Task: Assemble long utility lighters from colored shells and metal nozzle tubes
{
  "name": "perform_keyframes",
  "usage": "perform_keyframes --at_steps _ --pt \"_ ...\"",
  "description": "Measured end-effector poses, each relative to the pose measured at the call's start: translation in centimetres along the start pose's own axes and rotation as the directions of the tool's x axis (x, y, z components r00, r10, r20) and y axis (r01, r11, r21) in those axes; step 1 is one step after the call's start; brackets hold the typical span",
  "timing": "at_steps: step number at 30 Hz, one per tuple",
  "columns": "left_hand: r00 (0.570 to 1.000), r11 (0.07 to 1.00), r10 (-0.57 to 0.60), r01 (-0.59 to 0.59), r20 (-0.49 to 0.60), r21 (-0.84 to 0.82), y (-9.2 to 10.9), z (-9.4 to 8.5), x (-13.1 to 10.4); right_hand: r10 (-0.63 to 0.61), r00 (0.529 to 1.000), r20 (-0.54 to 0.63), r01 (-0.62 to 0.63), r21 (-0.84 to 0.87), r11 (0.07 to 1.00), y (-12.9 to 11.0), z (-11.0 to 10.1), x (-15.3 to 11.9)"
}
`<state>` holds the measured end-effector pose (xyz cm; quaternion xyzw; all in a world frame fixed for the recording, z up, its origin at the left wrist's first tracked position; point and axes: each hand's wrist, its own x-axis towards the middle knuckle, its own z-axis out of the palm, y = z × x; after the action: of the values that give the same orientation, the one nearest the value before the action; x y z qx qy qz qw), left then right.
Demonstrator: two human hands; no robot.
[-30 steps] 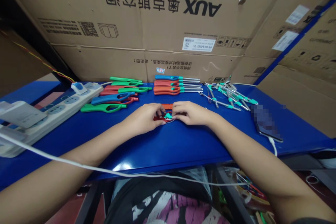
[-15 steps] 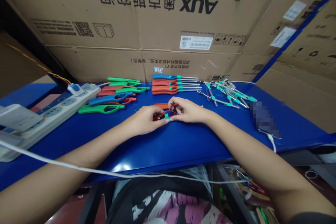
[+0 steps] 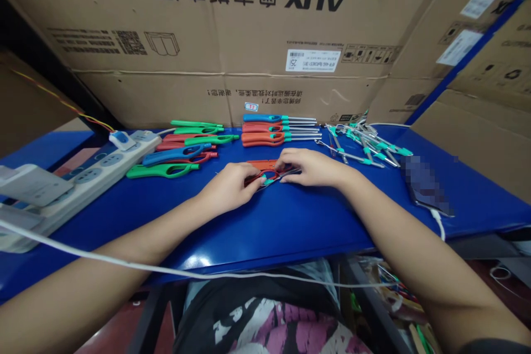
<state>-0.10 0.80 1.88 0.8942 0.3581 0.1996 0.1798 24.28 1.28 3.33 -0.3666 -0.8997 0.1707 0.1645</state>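
Note:
Between my two hands, low over the blue tabletop, is a red stick lighter with an oval opening and a teal piece at its trigger. My left hand closes its thumb and fingers round the left end. My right hand pinches the right end, where a thin metallic part shows; the fingers hide the rest. Just behind lies an orange lighter, partly covered by the right fingers. Farther back, several lighters with metal tubes lie in a stacked row.
Green, red and blue lighter handles lie at left, beside a white power strip. Metal tubes with teal parts are heaped at right, near a phone. A cardboard wall stands behind. A white cable crosses in front.
My right hand has drawn slightly right, so the two thumbs, which met before, are now apart. My left hand keeps its hold. The view has shifted a little.

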Motion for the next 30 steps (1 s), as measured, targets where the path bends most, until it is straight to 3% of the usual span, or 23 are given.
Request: perform_keyframes --at_steps 4,12,16,20,22,27,30 --pt "1.0 1.0 0.003 -0.003 -0.006 0.011 -0.1 0.0 0.0 0.008 0.999 0.041 -0.007 -0.018 1.0 0.6 -0.6 -0.1" --pt "0.999 0.999 0.047 -0.048 -0.014 -0.01 -0.3 0.0 -0.1 -0.012 1.0 0.006 0.012 -0.042 0.999 0.2 -0.2 -0.1" --pt "1.0 0.992 -0.017 0.018 0.014 -0.124 -0.3 0.0 0.1 -0.014 0.999 0.05 0.015 -0.015 1.0 0.1 -0.5 -0.3" --pt "0.984 0.967 -0.129 0.153 0.125 -0.203 -0.3 -0.2 0.2 -0.031 0.996 0.083 0.026 0.062 0.998 0.2 -0.6 -0.3" --pt "0.981 0.972 -0.137 0.16 0.136 -0.174 -0.2 -0.2 0.2 -0.016 0.994 0.106 0.007 0.082 0.997 0.0 -0.6 -0.3" --pt "0.999 0.999 0.023 -0.025 0.049 0.037 0.0 -0.1 -0.1 0.038 0.988 0.148 -0.049 0.069 0.996 -0.4 -0.7 -0.3" --pt "0.999 0.991 0.023 -0.028 0.043 0.128 0.1 -0.1 -0.3 0.067 0.984 0.167 -0.079 0.068 0.995 -0.5 -1.1 -0.5"
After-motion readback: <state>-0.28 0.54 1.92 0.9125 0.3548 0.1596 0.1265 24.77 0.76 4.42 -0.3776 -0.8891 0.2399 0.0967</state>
